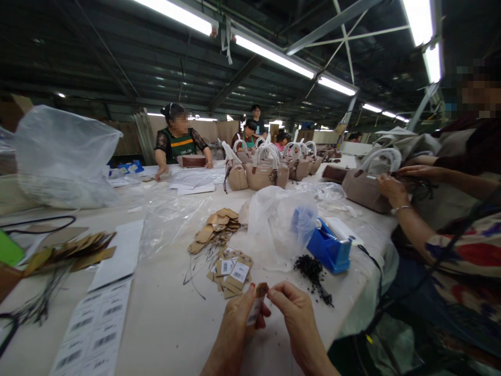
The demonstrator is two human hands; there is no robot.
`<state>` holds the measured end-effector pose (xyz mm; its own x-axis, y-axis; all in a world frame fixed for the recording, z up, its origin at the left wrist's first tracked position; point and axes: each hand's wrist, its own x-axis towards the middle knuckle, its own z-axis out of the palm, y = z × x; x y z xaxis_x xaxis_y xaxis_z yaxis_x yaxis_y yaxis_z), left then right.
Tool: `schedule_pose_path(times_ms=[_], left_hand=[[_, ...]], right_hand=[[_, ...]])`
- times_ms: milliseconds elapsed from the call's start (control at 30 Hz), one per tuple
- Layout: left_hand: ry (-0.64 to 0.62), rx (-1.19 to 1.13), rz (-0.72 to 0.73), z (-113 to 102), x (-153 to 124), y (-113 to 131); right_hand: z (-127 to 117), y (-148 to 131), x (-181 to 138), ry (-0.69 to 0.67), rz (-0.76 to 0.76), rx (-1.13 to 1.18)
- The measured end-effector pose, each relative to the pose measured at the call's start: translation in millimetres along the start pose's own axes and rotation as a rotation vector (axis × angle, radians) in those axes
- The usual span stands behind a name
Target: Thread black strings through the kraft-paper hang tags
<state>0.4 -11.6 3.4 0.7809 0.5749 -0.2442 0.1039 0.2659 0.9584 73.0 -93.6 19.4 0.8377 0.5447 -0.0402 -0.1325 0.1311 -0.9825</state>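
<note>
At the bottom centre, my left hand (235, 326) and my right hand (298, 318) meet over the table's near edge. Both pinch one small brown paper tag (259, 298) with a white barcode label, held upright between thumbs and fingertips. Just beyond the hands lies a pile of similar labelled tags (231, 271) with thin black strings. Further back sits a heap of plain tan tags (217, 230). A small mound of black fasteners (313, 271) lies to the right of my hands.
A blue tape dispenser (331, 249) and a crumpled clear plastic bag (279, 222) stand mid-table. Barcode sticker sheets (94, 329) lie at the left. Several beige handbags (266, 172) line the back. A co-worker's hands (391, 190) handle a bag at right; other people work behind.
</note>
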Motion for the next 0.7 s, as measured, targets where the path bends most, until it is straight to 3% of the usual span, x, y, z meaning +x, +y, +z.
schedule_pose_path(times_ms=[133, 700], left_hand=[[-0.046, 0.04, -0.088, -3, 8, -7], [-0.044, 0.052, -0.062, -1, 4, -1]], right_hand=[[-3, 2, 3, 0.081, -0.088, -0.152], [-4, 6, 1, 0.131, -0.184, -0.289]])
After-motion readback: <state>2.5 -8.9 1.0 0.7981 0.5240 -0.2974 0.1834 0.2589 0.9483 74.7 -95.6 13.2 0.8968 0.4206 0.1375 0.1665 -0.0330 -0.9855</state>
